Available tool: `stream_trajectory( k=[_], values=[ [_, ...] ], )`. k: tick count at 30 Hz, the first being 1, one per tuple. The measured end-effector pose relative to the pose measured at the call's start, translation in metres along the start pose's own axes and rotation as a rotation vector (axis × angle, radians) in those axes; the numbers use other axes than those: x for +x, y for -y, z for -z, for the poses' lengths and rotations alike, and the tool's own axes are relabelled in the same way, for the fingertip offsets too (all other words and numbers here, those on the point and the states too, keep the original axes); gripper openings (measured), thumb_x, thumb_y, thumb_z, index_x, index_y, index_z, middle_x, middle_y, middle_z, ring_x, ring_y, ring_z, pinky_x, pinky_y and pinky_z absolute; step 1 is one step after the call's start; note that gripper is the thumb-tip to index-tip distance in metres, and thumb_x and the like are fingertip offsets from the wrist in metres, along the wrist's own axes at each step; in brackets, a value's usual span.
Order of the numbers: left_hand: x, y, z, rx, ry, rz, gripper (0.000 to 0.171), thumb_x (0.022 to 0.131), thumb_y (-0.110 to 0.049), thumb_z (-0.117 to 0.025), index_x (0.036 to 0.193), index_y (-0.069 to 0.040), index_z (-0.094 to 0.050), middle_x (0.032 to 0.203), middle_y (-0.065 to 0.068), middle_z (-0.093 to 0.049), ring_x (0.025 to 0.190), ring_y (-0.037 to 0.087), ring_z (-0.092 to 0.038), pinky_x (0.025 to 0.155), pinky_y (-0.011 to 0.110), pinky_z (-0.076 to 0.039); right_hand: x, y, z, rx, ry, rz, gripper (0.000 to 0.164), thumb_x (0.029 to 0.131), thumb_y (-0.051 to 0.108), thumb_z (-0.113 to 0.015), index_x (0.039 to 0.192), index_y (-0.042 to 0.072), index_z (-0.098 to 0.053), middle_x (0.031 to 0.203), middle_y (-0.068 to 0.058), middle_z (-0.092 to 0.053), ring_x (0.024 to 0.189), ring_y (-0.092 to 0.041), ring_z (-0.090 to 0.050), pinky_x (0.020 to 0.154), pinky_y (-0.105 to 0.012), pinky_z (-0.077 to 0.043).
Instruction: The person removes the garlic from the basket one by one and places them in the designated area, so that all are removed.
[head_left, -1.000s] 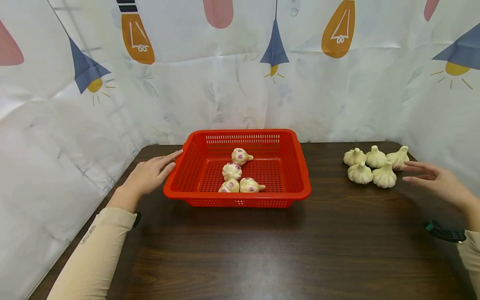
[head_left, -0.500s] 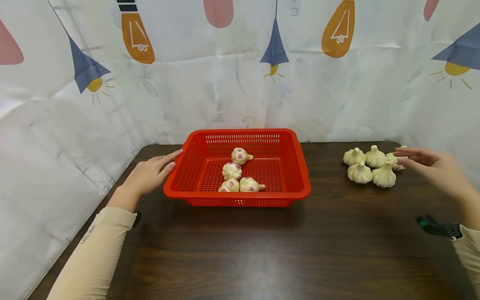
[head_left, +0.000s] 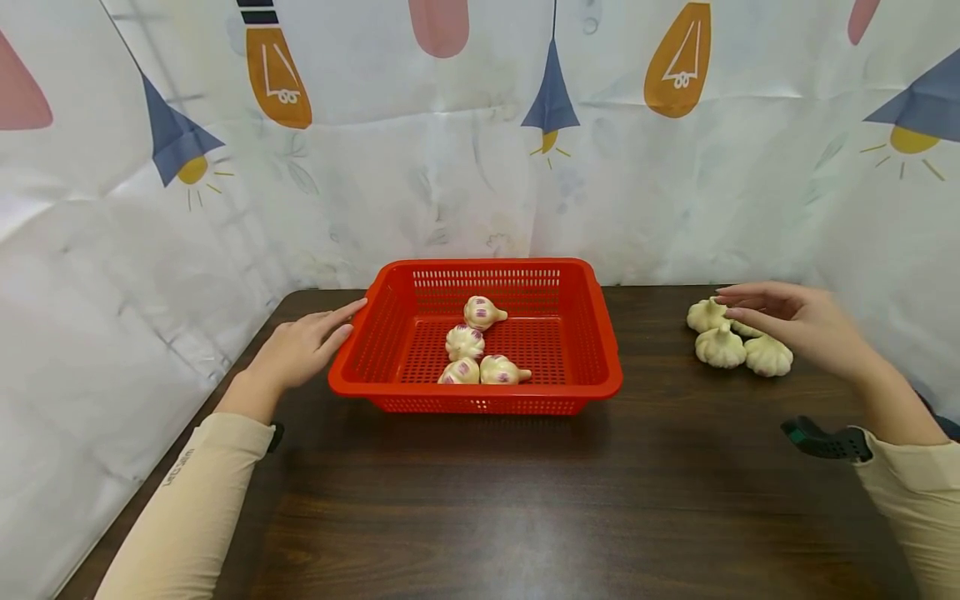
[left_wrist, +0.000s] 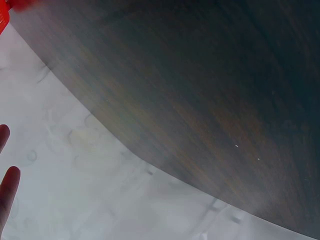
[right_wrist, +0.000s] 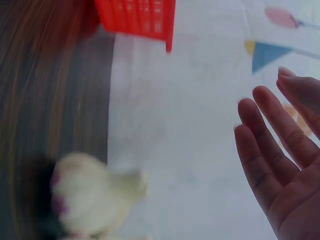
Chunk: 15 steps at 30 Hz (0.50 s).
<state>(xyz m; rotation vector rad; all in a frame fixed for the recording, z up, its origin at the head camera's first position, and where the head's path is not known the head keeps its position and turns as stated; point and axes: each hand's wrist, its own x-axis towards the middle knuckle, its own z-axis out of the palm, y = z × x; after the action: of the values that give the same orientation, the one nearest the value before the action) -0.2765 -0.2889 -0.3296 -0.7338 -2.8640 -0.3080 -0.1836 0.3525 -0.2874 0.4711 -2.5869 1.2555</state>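
A red plastic basket (head_left: 480,391) stands at the back middle of the dark table, with several purple-streaked garlic bulbs (head_left: 464,342) inside. My left hand (head_left: 291,354) touches the basket's left rim with its fingers extended. On the right, several more garlic bulbs (head_left: 720,348) sit clustered on the table. My right hand (head_left: 798,325) is over that cluster and hides part of it. In the right wrist view, the right hand (right_wrist: 287,160) has relaxed, spread fingers and holds nothing; a blurred garlic bulb (right_wrist: 87,192) lies apart from it at the lower left.
Behind the dark wooden table (head_left: 525,492) hangs a white sheet (head_left: 450,167) printed with lamps and bulbs. It also runs along the left and right sides. The table's left edge shows in the left wrist view.
My right hand has moved left, from beside the garlic cluster to over it, covering the bulbs at its back right. The left hand stays at the basket rim.
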Motion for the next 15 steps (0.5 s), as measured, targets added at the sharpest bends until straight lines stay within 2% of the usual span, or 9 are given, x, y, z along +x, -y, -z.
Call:
stream_trajectory(
  k=[6,12,15],
  values=[
    [0.000,0.001,0.000,0.000,-0.005,-0.002,0.056,0.110,-0.044,-0.037,0.162,-0.022,-0.036,0.147,0.024,-0.053,0.124,0.045,-0.055,0.095,0.065,-0.046,0.017,0.016,-0.026,0.021,0.072,0.126,0.031,0.099,-0.002,-0.065,0.130,0.001,-0.068,0.120,0.013,-0.071,0.100,-0.002,-0.069,0.083,-0.013,-0.051],
    [0.001,0.000,0.000,0.002,0.000,0.002,0.056,0.110,-0.044,-0.037,0.162,-0.022,-0.036,0.146,0.024,-0.054,0.125,0.044,-0.055,0.095,0.065,-0.046,0.030,0.027,-0.054,0.060,0.155,0.185,0.031,0.099,-0.001,-0.065,0.130,0.003,-0.068,0.123,0.007,-0.071,0.104,-0.005,-0.069,0.083,-0.018,-0.054],
    [0.000,0.001,0.000,0.003,0.001,0.000,0.056,0.110,-0.043,-0.037,0.162,-0.022,-0.036,0.146,0.024,-0.054,0.124,0.044,-0.055,0.095,0.065,-0.047,0.037,0.030,-0.068,0.081,0.189,0.222,0.031,0.098,-0.002,-0.066,0.129,0.002,-0.069,0.122,-0.001,-0.072,0.103,-0.007,-0.070,0.083,-0.021,-0.055]
  ],
)
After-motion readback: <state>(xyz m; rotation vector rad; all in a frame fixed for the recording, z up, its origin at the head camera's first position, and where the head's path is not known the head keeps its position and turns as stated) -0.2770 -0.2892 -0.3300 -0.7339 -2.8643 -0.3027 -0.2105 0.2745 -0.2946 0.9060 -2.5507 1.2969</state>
